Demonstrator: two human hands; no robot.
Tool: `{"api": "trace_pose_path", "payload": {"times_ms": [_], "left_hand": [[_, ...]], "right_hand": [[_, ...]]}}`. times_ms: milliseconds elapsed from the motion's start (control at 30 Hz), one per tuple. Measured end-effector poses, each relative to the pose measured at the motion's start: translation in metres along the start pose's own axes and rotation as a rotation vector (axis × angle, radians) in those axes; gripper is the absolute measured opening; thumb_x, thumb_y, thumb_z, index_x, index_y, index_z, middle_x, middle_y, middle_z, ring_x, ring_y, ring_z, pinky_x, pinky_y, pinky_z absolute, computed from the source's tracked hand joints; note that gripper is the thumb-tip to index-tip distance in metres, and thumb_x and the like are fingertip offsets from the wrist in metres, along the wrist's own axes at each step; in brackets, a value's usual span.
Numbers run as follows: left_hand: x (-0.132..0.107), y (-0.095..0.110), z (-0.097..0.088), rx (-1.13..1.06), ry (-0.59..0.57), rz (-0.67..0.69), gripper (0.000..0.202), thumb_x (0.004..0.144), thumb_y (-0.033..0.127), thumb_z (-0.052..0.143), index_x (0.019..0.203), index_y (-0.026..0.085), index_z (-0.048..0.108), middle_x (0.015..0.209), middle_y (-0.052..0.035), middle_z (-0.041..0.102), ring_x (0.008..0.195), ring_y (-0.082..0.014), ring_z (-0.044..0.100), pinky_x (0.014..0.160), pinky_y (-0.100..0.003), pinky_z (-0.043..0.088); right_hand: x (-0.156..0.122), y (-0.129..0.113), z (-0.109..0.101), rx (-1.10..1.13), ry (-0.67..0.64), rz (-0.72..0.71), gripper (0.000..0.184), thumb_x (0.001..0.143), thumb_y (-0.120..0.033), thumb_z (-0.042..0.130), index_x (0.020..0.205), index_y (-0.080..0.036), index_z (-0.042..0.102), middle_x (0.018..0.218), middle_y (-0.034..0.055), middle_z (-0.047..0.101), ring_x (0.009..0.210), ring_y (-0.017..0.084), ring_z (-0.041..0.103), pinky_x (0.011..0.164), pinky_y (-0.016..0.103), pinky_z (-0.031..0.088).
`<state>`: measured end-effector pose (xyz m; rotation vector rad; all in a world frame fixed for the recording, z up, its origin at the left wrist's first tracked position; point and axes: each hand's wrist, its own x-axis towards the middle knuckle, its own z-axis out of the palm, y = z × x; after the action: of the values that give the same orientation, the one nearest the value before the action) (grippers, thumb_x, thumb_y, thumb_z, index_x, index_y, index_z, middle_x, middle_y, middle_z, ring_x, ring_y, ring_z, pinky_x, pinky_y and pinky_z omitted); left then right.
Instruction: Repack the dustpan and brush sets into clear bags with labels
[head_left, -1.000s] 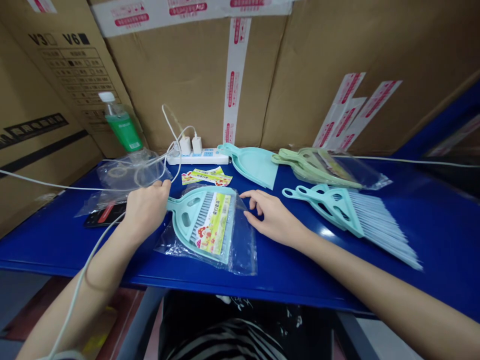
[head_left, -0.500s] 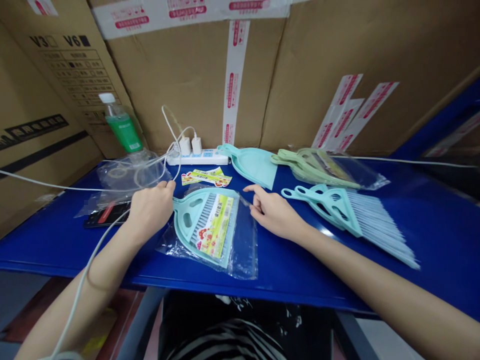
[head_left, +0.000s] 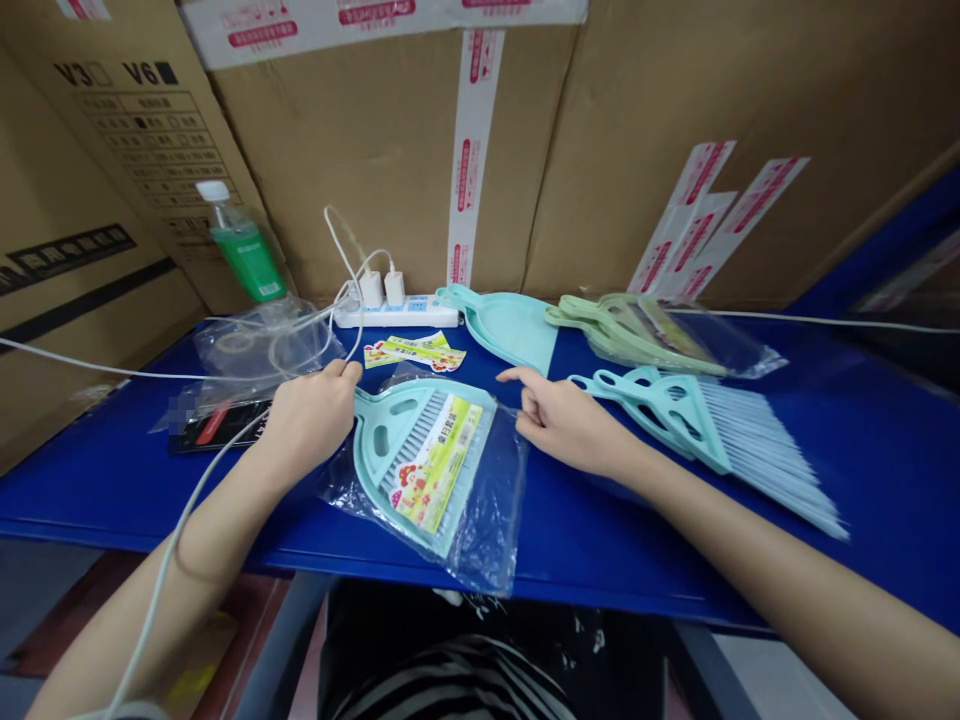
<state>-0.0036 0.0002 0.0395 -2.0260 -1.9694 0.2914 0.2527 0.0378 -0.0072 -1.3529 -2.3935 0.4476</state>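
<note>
A teal dustpan with a brush and a yellow label card [head_left: 420,460] lies in a clear plastic bag [head_left: 487,520] on the blue table [head_left: 862,430]. My left hand [head_left: 307,420] is closed round the dustpan's handle end at the bag's left side. My right hand [head_left: 562,420] rests at the bag's upper right edge, index finger stretched out, the other fingers curled on the plastic.
Loose teal brushes [head_left: 697,425] lie right of my right hand. A bare teal dustpan [head_left: 510,330], bagged green sets [head_left: 645,335], label cards [head_left: 412,353], a power strip [head_left: 397,312], empty bags [head_left: 262,345], a phone [head_left: 217,425] and a green bottle [head_left: 244,250] stand before cardboard boxes.
The bagged dustpan has turned clockwise and slid right; its lower end now hangs over the table's front edge. Both hands moved slightly right and away with it.
</note>
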Motion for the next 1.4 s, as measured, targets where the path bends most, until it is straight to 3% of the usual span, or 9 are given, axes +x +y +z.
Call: {"api": "trace_pose_path", "payload": {"times_ms": [167,300,400,533,767,867,1000,1233,1400], "left_hand": [[0.001,0.000,0.001,-0.006,-0.006,0.068,0.037,0.089,0.009,0.029,0.112,0.012,0.057,0.100,-0.0150,0.065,0.090,-0.0312,0.069,0.070,-0.036,0.054],[0.002,-0.001,0.003,-0.001,0.008,0.082,0.037,0.088,0.008,0.030,0.113,0.012,0.058,0.099,-0.0146,0.065,0.090,-0.0308,0.069,0.072,-0.037,0.054],[0.002,-0.001,0.005,-0.001,0.018,0.087,0.036,0.088,0.008,0.031,0.112,0.012,0.058,0.098,-0.0143,0.065,0.089,-0.0306,0.069,0.072,-0.038,0.055],[0.003,0.000,0.006,0.006,0.034,0.096,0.035,0.088,0.007,0.033,0.112,0.011,0.059,0.101,-0.0139,0.066,0.089,-0.0296,0.070,0.073,-0.037,0.056],[0.004,0.000,0.007,-0.003,0.073,0.127,0.033,0.089,0.007,0.037,0.112,0.012,0.060,0.105,-0.0134,0.066,0.091,-0.0279,0.069,0.074,-0.036,0.057],[0.005,0.000,0.008,-0.009,0.084,0.140,0.033,0.089,0.007,0.037,0.112,0.012,0.060,0.106,-0.0138,0.066,0.091,-0.0285,0.069,0.073,-0.037,0.057],[0.005,-0.001,0.010,-0.013,0.088,0.157,0.033,0.088,0.007,0.038,0.112,0.012,0.060,0.108,-0.0138,0.066,0.091,-0.0286,0.069,0.073,-0.038,0.057],[0.006,-0.002,0.011,-0.014,0.100,0.206,0.029,0.089,0.009,0.040,0.111,0.012,0.060,0.107,-0.0134,0.066,0.097,-0.0281,0.067,0.076,-0.037,0.058],[0.006,-0.003,0.013,-0.024,0.107,0.250,0.027,0.091,0.011,0.040,0.110,0.011,0.060,0.110,-0.0139,0.065,0.101,-0.0287,0.065,0.078,-0.039,0.058]], "right_hand": [[-0.005,-0.003,-0.008,-0.104,-0.031,-0.011,0.035,0.076,-0.015,0.050,0.110,-0.016,0.058,0.051,-0.0072,0.046,0.046,0.014,0.046,0.056,0.028,0.032],[-0.003,-0.005,-0.010,-0.166,-0.022,-0.033,0.002,0.078,-0.019,0.056,0.077,-0.021,0.057,0.058,-0.0026,0.051,0.051,0.014,0.046,0.054,0.027,0.031],[-0.003,-0.009,-0.014,-0.217,-0.048,-0.014,0.018,0.078,-0.015,0.053,0.063,-0.022,0.048,0.058,-0.0018,0.051,0.052,0.013,0.045,0.053,0.026,0.030],[-0.006,-0.015,-0.020,-0.277,-0.118,0.080,0.023,0.077,-0.011,0.050,0.058,-0.022,0.042,0.056,-0.0018,0.051,0.054,0.013,0.046,0.052,0.026,0.028],[-0.006,-0.012,-0.019,-0.222,-0.152,0.041,0.011,0.086,-0.030,0.054,0.080,-0.021,0.051,0.061,-0.0021,0.053,0.055,0.015,0.049,0.057,0.027,0.032],[-0.005,-0.007,-0.016,-0.119,-0.181,-0.032,0.007,0.087,-0.022,0.049,0.091,-0.018,0.052,0.062,-0.0025,0.053,0.056,0.015,0.050,0.057,0.027,0.033],[-0.006,-0.004,-0.015,-0.088,-0.186,-0.095,0.020,0.082,-0.008,0.042,0.096,-0.017,0.053,0.057,-0.0046,0.050,0.054,0.015,0.049,0.057,0.027,0.032],[-0.008,-0.004,-0.014,-0.155,-0.121,-0.130,0.012,0.081,-0.018,0.049,0.092,-0.019,0.054,0.064,-0.0021,0.052,0.057,0.014,0.049,0.057,0.027,0.031],[-0.010,-0.010,-0.014,-0.165,-0.147,-0.113,0.030,0.070,-0.007,0.048,0.097,-0.018,0.052,0.069,-0.0013,0.054,0.059,0.014,0.049,0.056,0.026,0.031]]}}
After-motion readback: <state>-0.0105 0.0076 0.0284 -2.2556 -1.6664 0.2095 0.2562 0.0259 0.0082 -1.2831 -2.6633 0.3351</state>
